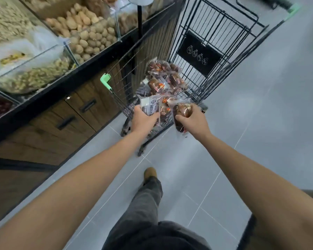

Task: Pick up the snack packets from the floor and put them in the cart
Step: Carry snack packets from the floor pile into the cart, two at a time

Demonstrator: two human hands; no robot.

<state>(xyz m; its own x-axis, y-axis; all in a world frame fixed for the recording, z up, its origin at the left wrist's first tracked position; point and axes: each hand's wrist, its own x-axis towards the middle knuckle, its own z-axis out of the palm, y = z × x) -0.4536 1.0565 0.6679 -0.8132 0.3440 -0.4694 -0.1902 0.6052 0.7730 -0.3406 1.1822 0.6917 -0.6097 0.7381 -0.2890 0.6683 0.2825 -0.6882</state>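
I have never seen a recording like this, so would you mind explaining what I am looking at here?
There is no machine: a person wears a camera on the head, so the one picture looks down along both bare arms. The left hand grips a clear snack packet; the right hand grips a brown packet. Both are held at the near end of a black wire cart that holds a pile of similar packets. Bins of nuts line the shelf on the left.

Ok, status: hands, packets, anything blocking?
Left hand grips a bunch of packets over the cart. Right hand grips one brown packet. Pile of packets already inside. Nothing in the way.
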